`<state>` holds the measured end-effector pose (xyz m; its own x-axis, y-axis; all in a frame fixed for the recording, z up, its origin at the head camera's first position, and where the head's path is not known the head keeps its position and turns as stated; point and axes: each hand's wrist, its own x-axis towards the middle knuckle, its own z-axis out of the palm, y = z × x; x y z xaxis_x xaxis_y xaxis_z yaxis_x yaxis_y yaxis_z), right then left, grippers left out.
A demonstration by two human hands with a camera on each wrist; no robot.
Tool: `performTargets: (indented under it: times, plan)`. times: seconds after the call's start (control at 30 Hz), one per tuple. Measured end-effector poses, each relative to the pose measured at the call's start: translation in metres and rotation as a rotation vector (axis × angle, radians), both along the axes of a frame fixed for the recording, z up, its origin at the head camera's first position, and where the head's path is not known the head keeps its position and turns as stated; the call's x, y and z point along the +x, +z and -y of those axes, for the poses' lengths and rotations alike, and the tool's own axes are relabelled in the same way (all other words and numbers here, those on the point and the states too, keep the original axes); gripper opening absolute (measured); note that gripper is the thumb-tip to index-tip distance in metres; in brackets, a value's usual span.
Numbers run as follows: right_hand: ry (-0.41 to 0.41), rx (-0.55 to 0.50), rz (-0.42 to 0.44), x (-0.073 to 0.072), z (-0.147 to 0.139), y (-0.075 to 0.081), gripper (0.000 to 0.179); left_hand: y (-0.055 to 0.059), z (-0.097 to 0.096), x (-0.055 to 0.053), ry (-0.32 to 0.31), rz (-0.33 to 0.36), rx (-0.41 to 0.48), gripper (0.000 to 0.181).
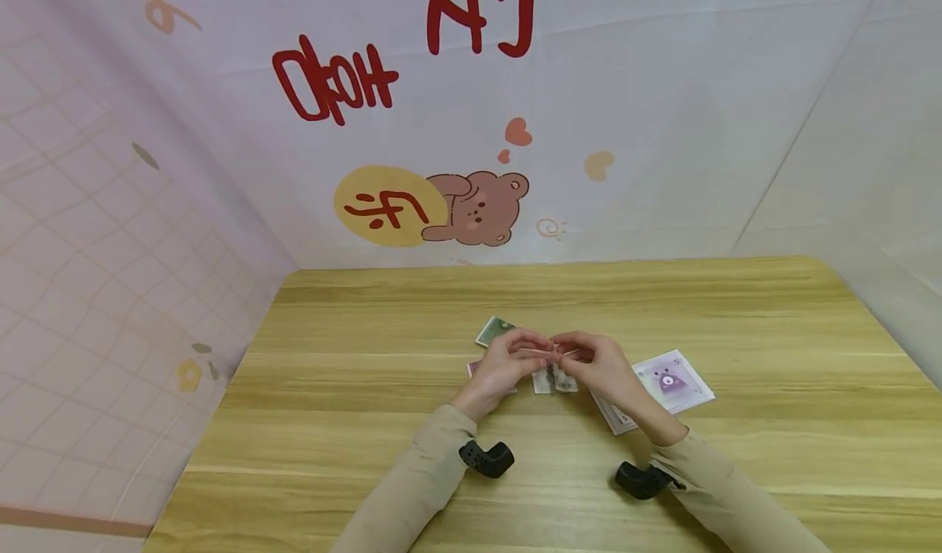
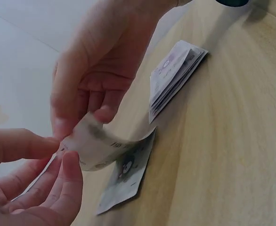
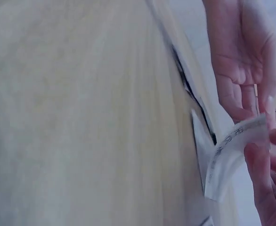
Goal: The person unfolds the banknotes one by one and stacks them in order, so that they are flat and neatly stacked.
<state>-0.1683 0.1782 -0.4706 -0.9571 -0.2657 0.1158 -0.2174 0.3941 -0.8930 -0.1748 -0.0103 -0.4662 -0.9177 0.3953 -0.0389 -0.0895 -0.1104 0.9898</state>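
Observation:
My left hand (image 1: 502, 369) and right hand (image 1: 599, 365) meet over the table, fingertips together. Between them they pinch a thin, bent paper note (image 2: 93, 147), printed like play money; its loose end curves downward. Beneath it a grey-green note (image 2: 124, 181) lies on the wood, partly covered by the curled one. In the right wrist view, the bent note (image 3: 227, 155) arcs away from the fingertips. Beside my right forearm is a pile of purple notes (image 1: 670, 381) with a cartoon figure and a 5. My fingers hide part of the held paper.
A green note (image 1: 491, 330) lies behind my left hand, and a purple one (image 1: 473, 368) shows partly beside it. The wooden table (image 1: 353, 422) runs back to a printed wall cloth (image 1: 625, 209). Black wrist devices (image 1: 491, 460) sit on both forearms.

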Motion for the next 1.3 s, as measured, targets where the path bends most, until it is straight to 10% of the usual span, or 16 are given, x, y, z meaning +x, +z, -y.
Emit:
performTargets:
  times: [0.3, 0.67, 1.07, 1.3]
  plan:
    - [-0.047, -0.072, 0.074, 0.006, -0.026, 0.010, 0.030, 0.002, -0.001, 0.003, 0.031, -0.064, -0.129, 0.022]
    - [-0.124, -0.068, 0.029, 0.005, -0.053, 0.020, 0.031, 0.004, 0.014, 0.003, 0.227, -0.223, -0.431, 0.016]
    - [-0.120, -0.149, -0.025, 0.003, -0.062, 0.019, 0.031, -0.001, 0.013, -0.001, 0.177, -0.070, -0.275, 0.028]
    - [-0.131, -0.144, -0.013, 0.007, -0.067, 0.020, 0.033, 0.015, 0.008, 0.005, 0.191, -0.087, -0.231, 0.022]
